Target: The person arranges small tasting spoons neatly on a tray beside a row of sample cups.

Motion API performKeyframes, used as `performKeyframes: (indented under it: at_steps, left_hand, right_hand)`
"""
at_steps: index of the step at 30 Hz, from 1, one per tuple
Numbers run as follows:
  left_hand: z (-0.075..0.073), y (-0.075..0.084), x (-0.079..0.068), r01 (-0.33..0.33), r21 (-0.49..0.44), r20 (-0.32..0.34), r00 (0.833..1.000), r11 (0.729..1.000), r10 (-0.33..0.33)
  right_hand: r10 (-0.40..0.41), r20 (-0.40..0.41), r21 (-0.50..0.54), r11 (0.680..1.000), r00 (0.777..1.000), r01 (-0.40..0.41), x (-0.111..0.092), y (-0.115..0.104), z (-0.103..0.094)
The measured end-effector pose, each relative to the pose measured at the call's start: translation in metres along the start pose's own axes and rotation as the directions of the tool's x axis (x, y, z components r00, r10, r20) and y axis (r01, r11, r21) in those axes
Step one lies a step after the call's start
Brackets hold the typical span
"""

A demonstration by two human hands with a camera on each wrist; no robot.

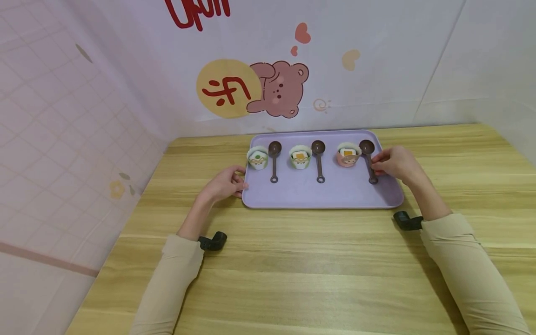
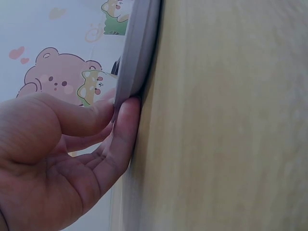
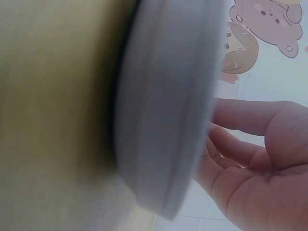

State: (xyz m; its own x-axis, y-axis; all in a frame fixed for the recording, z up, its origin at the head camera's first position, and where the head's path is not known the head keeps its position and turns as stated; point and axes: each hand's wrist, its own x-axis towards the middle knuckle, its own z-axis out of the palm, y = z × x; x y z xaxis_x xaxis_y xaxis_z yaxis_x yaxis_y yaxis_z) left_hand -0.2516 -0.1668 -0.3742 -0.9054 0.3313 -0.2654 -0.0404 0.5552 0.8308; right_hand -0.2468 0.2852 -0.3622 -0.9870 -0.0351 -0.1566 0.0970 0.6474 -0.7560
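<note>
A lilac tray [image 1: 310, 197] lies on the wooden table, holding three paper baking cups and three brown measuring spoons. My left hand [image 1: 226, 182] pinches its left rim, thumb above and a finger underneath, as the left wrist view shows. My right hand [image 1: 395, 164] reaches over the right rim and pinches the handle of the rightmost measuring spoon [image 1: 367, 147]; the tray wall hides those fingertips in the right wrist view. Beside that spoon sits a pink cup [image 1: 348, 160]. Further left are a middle spoon [image 1: 318, 148], green cup [image 1: 300, 163], left spoon [image 1: 274, 149] and left cup [image 1: 257, 164].
The wooden table [image 1: 293, 270] extends in front of the tray and to both sides. Close behind the tray rises a white wall covering [image 1: 377, 93] printed with a pink bear and hearts. A gridded wall [image 1: 83, 116] stands to the left.
</note>
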Motion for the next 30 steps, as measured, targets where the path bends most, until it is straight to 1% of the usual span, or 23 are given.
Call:
performKeyframes:
  at_steps: [9, 18, 30]
  left_hand:
    - [0.0007, -0.0011, 0.0011, 0.000, -0.006, -0.006, 1.000, 1.000, 0.000]
    - [0.0006, -0.0011, 0.0008, -0.003, -0.010, 0.003, 1.000, 1.000, 0.003]
    - [-0.0015, 0.0001, -0.0002, 0.009, -0.059, 0.027, 1.000, 0.998, -0.008]
  right_hand:
    - [0.008, 0.001, -0.007, 1.000, 1.000, -0.008, 0.0006, 0.0011, -0.0007]
    - [0.004, -0.006, -0.028, 1.000, 1.000, -0.004, -0.0008, 0.0010, -0.0020]
    - [0.003, -0.016, -0.100, 0.995, 1.000, -0.005, -0.0041, -0.0013, -0.0084]
